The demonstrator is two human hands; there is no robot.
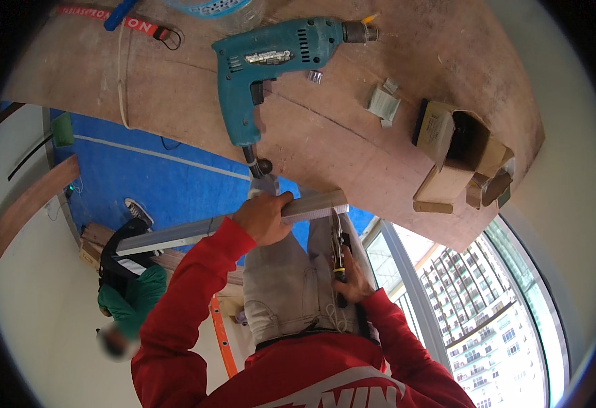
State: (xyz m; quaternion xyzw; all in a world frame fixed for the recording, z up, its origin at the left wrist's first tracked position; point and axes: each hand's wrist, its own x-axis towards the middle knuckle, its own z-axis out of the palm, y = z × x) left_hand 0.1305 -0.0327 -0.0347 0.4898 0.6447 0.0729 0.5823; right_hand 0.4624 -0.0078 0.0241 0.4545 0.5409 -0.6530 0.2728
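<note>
My left hand point(264, 216) is wrapped round a long, pale metal channel point(317, 205) close to its right end. The rest of the channel slants away to the left, below the table edge. In my right hand point(358, 277) is a pair of snips point(339, 258) with dark handles and a yellow band, pointing up. Their jaws meet the lower edge of the channel's right end; whether they bite into the metal I cannot tell. A teal corded drill point(277, 58) lies on the wooden table point(325, 146) beyond my hands.
On the table are an opened cardboard box point(437, 136), a small torn carton point(383, 103), a clear plastic container point(243, 15) and a red strap point(107, 15). Blue sheeting point(107, 160) covers the floor. A person in green point(141, 296) is at left, near an orange rail point(222, 336). Glass panes point(536, 272) stand at right.
</note>
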